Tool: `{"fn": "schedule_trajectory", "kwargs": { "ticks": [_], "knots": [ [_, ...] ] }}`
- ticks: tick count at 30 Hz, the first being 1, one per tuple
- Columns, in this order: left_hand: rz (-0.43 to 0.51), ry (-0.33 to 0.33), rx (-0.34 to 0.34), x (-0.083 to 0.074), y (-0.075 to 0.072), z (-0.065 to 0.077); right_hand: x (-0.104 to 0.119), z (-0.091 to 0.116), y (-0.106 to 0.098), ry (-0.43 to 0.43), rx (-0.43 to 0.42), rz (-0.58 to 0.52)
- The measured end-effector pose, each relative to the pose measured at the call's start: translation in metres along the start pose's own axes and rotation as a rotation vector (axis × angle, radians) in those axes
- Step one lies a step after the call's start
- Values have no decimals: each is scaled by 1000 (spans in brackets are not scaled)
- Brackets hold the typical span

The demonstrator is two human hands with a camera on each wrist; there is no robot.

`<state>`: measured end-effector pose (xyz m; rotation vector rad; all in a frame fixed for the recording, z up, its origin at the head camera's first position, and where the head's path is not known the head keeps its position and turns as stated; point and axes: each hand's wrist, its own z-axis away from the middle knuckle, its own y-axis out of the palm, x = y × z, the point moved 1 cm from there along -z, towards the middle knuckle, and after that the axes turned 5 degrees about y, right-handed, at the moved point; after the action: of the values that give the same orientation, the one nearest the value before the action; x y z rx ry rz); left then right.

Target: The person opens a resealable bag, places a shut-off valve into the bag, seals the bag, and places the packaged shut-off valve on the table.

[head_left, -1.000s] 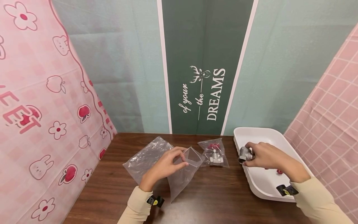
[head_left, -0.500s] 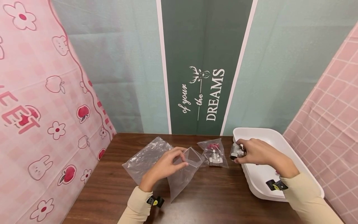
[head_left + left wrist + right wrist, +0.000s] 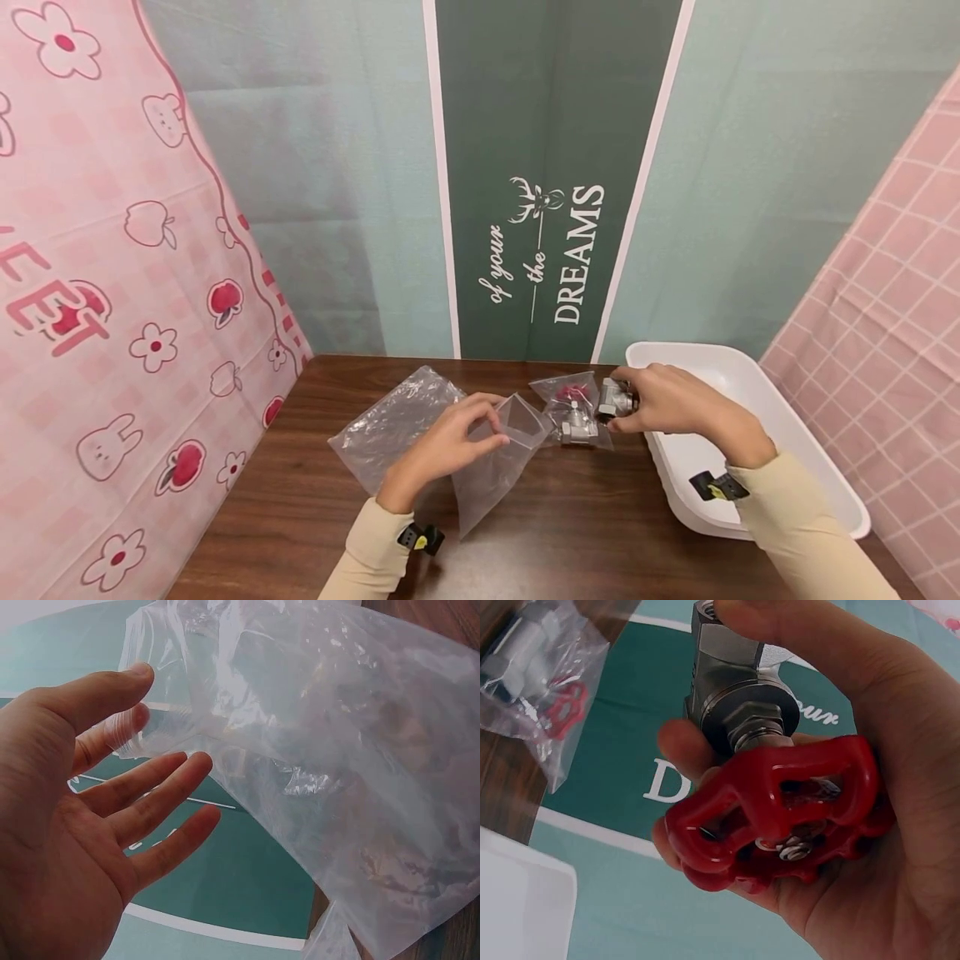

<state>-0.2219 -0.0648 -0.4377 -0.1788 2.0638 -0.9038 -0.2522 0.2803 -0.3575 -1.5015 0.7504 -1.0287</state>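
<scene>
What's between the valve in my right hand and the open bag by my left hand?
In the head view, the bagged valve lies on the table between the held valve and the open bag. Nothing else visible stands between them; passing over it would probably work.

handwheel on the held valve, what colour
The handwheel is glossy red, clearest in the right wrist view.

Counts two hands, one left hand (image 3: 450, 433) and one right hand (image 3: 678, 400). Makes two metal valves, one held valve (image 3: 617, 400) and one bagged valve (image 3: 576, 429), with two red handwheels (image 3: 761, 780) (image 3: 565, 709). Includes one valve bag (image 3: 552, 387) and at least one large clear bag (image 3: 487, 487), hard to tell whether more. Adds one white tray (image 3: 720, 492), one wooden table (image 3: 562, 533), two wrist straps (image 3: 422, 539) (image 3: 717, 486), two beige sleeves (image 3: 367, 546) (image 3: 802, 521), two pink cloths (image 3: 142, 275) (image 3: 877, 317).
</scene>
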Motion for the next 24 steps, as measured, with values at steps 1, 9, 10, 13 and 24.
{"fn": "schedule_trajectory", "kwargs": {
  "ticks": [1,9,10,13,24],
  "knots": [
    [-2,2,1,0,0,0,2,-1,0,-7,-2,0],
    [-4,9,4,1,2,-1,14,-10,-1,-43,-20,-11],
    [-5,9,4,1,2,-1,16,-11,-1,-55,-27,-10],
    [-6,13,1,1,2,-1,20,-13,-1,-77,-42,-4],
    [-5,10,13,1,3,-2,38,-21,-2,-124,-32,-5]
  ]
}}
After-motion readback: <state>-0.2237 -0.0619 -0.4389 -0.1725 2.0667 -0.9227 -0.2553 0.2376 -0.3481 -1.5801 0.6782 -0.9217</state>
